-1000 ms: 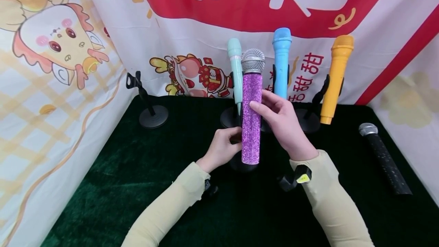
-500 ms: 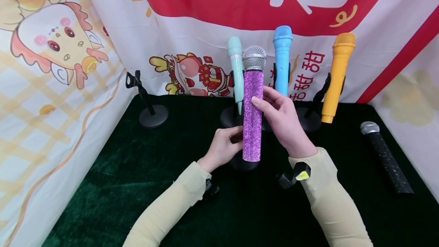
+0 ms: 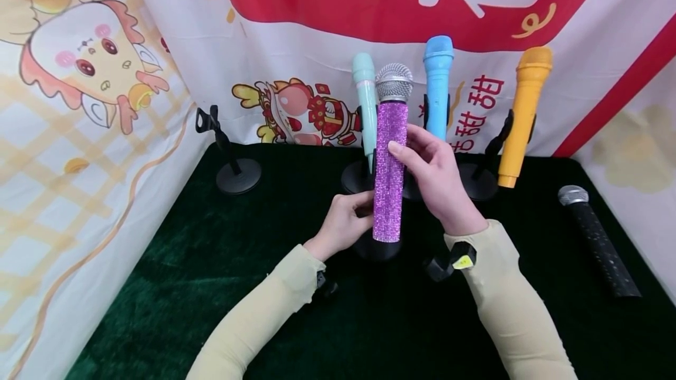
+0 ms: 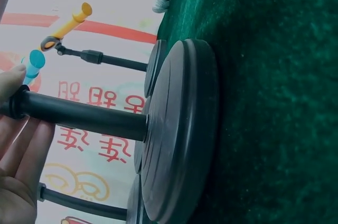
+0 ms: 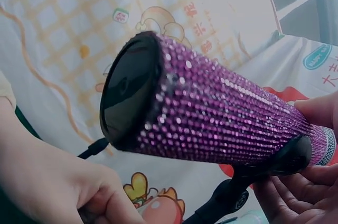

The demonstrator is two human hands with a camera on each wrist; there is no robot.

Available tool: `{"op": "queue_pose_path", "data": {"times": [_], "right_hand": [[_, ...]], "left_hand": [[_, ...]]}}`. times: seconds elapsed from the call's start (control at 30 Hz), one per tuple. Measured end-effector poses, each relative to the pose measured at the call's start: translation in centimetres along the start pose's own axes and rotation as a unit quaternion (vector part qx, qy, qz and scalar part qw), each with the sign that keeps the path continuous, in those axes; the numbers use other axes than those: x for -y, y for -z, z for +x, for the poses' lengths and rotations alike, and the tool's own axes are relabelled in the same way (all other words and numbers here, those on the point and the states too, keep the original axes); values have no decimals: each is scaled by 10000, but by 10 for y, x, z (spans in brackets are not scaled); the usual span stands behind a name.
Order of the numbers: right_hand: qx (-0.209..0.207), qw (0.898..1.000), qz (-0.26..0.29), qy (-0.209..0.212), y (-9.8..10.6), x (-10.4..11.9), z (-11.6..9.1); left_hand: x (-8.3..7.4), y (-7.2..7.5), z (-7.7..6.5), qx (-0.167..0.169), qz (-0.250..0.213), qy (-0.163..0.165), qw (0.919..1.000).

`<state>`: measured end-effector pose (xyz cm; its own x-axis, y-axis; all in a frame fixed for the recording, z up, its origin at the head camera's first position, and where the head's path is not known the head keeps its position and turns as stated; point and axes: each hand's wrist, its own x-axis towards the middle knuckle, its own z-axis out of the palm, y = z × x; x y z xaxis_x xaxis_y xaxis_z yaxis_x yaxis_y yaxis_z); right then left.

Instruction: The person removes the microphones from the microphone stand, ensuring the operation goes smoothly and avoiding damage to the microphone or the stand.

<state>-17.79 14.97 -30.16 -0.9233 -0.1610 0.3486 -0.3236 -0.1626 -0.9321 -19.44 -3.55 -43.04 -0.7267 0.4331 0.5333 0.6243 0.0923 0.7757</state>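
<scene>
Presumably for steadiness, the left hand [image 3: 343, 220] pinches the black round-based stand [image 4: 182, 134] while the right hand [image 3: 439, 177] pinches the purple rhinestone-covered microphone [image 3: 389, 172] against the black curved clip [image 5: 289, 156].

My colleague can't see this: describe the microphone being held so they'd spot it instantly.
Find the dark green tabletop in front of the red-and-white backdrop. Above it, near the picture's middle, the right hand grips the microphone, silver mesh head up. Its glittering purple body sets it apart: no other microphone here is purple.
</scene>
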Motion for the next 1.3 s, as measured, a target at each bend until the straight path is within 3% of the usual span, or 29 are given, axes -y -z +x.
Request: {"op": "queue_pose_path", "data": {"times": [0.53,0.8,1.3], "right_hand": [[-220,9972,-623,345,-1,5,16],[-406,9959,-664,452,-3,7,23],[-348,9978,-561,-116,-1,11,20]], "left_hand": [[3,0,-1,116,69,13,9999],[0,1,-1,256,76,121,9996],[-1,1,-2,173,95,-56,9998]]}}
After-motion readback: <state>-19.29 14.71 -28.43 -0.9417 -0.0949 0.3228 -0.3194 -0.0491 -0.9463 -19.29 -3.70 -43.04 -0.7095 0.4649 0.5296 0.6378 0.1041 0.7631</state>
